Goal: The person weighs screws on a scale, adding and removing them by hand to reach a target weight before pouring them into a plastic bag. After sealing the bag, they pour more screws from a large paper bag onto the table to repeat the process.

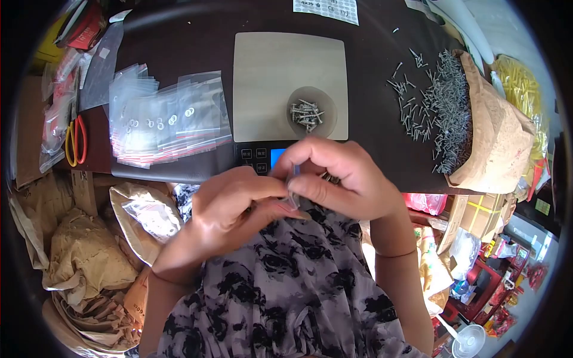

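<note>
Close to my body, at the table's front edge, my left hand point(236, 203) and my right hand point(337, 179) meet with fingers pinched on a small clear plastic bag point(292, 201). Most of the bag is hidden by the fingers. A few metal pieces, perhaps screws, show below my right fingers. Just beyond the hands stands a digital scale point(262, 89) with a lit blue display, partly covered by my right hand. On its plate sits a round cup point(330, 117) holding several screws point(307, 114).
Overlapping clear zip bags point(173, 119) lie left of the scale, with orange-handled scissors point(76, 140) farther left. A heap of screws point(447, 113) spills from a brown paper bag point(495, 128) at right. A sticker sheet point(326, 9) lies at the back. Paper sacks point(89, 256) stand below left.
</note>
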Demonstrator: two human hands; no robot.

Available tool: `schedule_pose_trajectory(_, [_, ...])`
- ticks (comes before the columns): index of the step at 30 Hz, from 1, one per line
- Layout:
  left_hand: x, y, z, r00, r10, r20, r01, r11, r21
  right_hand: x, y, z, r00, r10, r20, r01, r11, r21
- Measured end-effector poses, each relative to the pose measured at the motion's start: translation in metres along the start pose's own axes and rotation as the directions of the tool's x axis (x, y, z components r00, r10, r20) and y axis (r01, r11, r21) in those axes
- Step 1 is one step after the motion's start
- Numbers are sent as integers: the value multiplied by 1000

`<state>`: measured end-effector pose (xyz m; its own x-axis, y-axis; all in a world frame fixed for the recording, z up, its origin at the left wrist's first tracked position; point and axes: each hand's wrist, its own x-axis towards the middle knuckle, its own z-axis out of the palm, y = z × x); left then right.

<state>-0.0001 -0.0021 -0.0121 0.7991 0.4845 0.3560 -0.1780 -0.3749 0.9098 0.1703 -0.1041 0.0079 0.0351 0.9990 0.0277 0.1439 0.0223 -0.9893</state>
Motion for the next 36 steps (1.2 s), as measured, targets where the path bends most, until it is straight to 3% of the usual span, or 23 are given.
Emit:
schedule_pose_trajectory(3, [6,-5,-8,976,143,162,-143,990,-13,-6,-6,2,997,-40,-62,44,997,69])
schedule_pose_trajectory(4, [7,-8,-1,972,187,140,-190,982,12,-7,-3,4,987,-93,-131,92,996,-12])
schedule_pose_trajectory(8, [8,-9,-4,983,155,97,-164,982,91,-15,4,-11,905,197,-377,-134,973,187])
schedule_pose_trajectory(10, [12,-6,-9,975,217,49,-222,957,186,-20,22,-34,775,273,-570,-278,957,80])
schedule_pose_trajectory(11, [14,-5,-12,968,248,27,-248,940,234,-22,37,-48,696,199,-690,-365,926,-100])
schedule_pose_trajectory(13, [6,-10,-23,977,195,88,-213,934,287,-31,67,-83,631,-264,-730,-382,713,-588])
schedule_pose_trajectory(16, [4,-14,-34,978,127,166,-181,911,370,-47,71,-113,630,-186,-754,-663,376,-647])
schedule_pose_trajectory(19, [8,-10,-28,981,96,170,-146,940,309,-54,70,-116,679,-334,-654,-658,118,-744])
schedule_pose_trajectory(22, [3,-12,-21,979,47,198,-88,976,201,-39,51,-94,760,-171,-627,-374,674,-637])
schedule_pose_trajectory(23, [0,-14,-18,977,20,214,-49,990,132,-32,49,-83,832,-141,-536,-258,758,-599])
schedule_pose_trajectory(24, [3,-17,-16,968,98,232,-133,981,140,-25,47,-72,892,-128,-433,-142,831,-538])
schedule_pose_trajectory(25, [3,-16,-13,967,93,239,-131,980,151,-22,50,-63,941,-118,-317,-115,770,-628])
schedule_pose_trajectory(27, [2,-13,-8,965,77,251,-124,977,176,-11,49,-36,954,-99,-284,-113,758,-642])
schedule_pose_trajectory(29, [2,-14,-6,972,65,224,-110,975,195,-7,54,-30,956,-162,-244,-92,625,-775])
schedule_pose_trajectory(31, [3,-14,-4,981,9,194,-50,977,207,-6,51,-29,936,-68,-346,-80,915,-396])
schedule_pose_trajectory(32, [3,-13,-3,983,-40,180,2,978,207,-7,49,-29,926,-2,-378,-65,984,-165])
schedule_pose_trajectory(35, [4,-13,0,979,-73,189,30,974,223,-6,24,-35,968,-167,-188,133,974,-181])
schedule_pose_trajectory(36, [5,-13,1,978,-66,200,19,973,230,-3,6,-35,977,-169,-128,125,947,-296])
